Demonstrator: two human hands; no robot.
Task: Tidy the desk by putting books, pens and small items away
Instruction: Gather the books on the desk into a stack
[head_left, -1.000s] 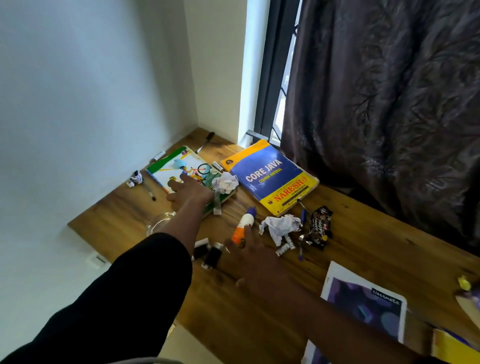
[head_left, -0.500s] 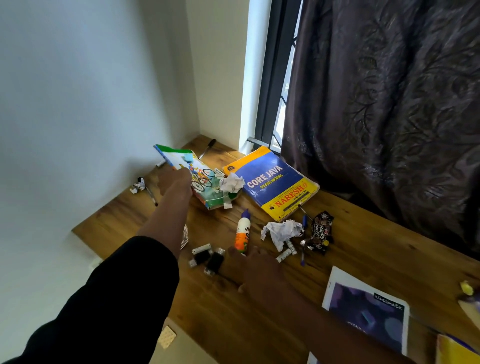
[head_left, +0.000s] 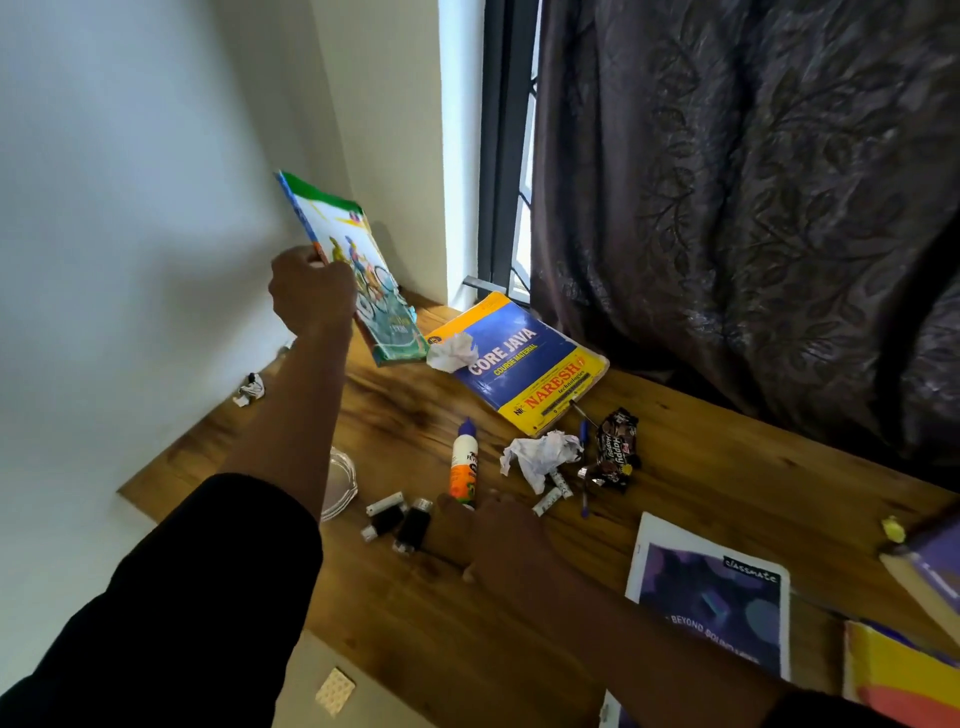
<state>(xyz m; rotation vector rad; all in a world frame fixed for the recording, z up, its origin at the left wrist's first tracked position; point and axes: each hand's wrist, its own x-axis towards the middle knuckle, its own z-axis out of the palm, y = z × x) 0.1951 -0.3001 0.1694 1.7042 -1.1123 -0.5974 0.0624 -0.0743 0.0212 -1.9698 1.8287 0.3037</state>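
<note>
I've got one head cam only. It looks forward and down, close over the brown wooden desk (head_left: 727, 499). No second view.

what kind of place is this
Probably a study desk in a home room: a wooden desk against a curtained window, strewn with a blue-and-yellow Core Java course book and a purple Classmate notebook.

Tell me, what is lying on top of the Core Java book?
A crumpled white paper ball lies on the Core Java book, at its left corner. What the paper covers cannot be seen.
</note>
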